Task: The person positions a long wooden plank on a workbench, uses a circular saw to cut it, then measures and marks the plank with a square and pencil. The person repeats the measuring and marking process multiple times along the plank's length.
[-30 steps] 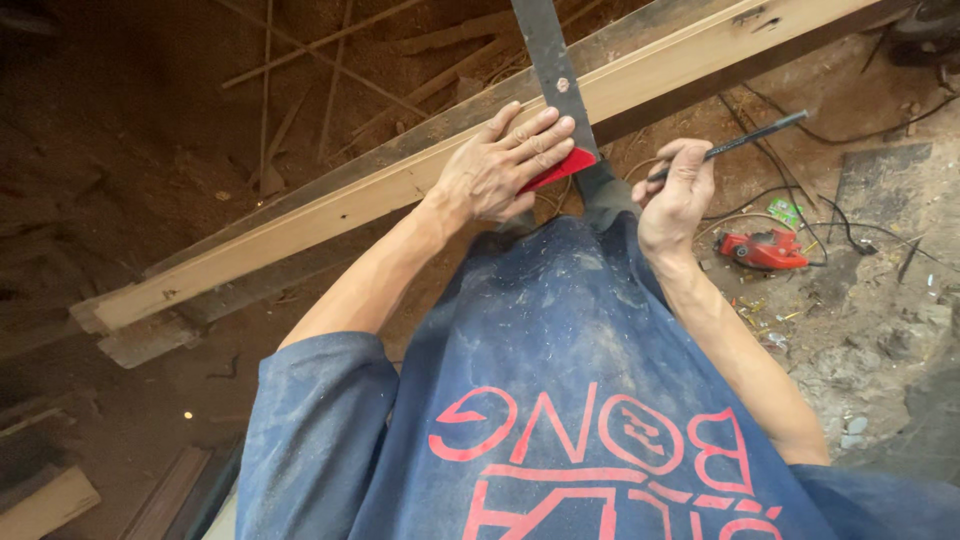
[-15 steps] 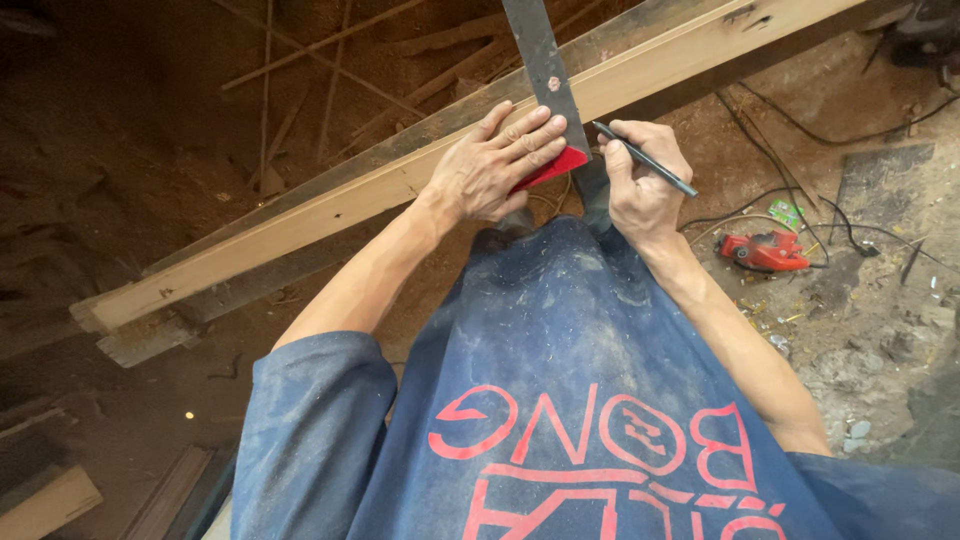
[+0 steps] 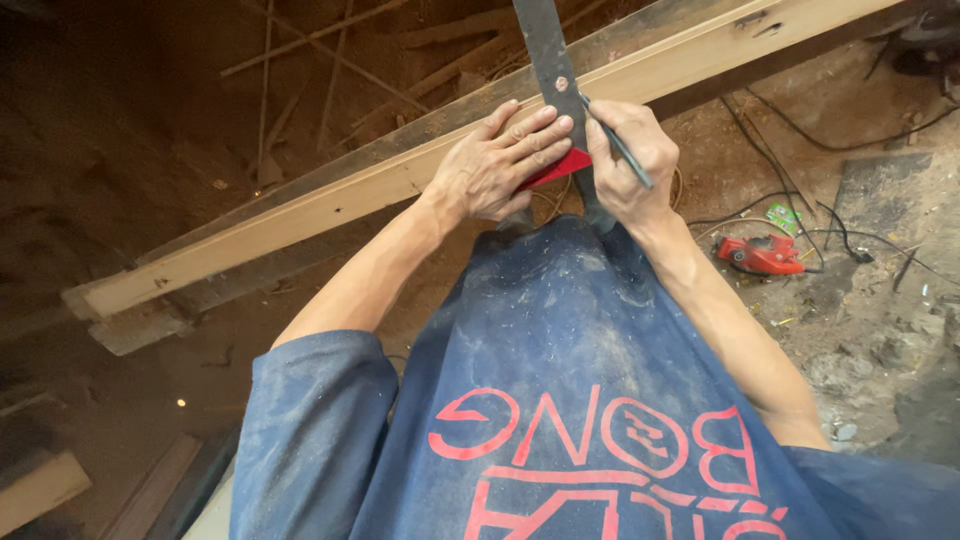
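I see square (image 3: pixel 545 50) crossing plank (image 3: pixel 300 215), blade pointing away | left hand (image 3: pixel 500 165) flat on it (red stock beneath) | right hand (image 3: pixel 625 150) grips pencil (image 3: pixel 620 150) beside blade

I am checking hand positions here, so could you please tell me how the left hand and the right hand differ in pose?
The left hand lies flat, fingers spread, pressing the red-handled square onto the wooden beam. The right hand is curled, holding a pencil beside the square's metal blade. The left holds no tool; the right does. Both are bare and rest at the beam.
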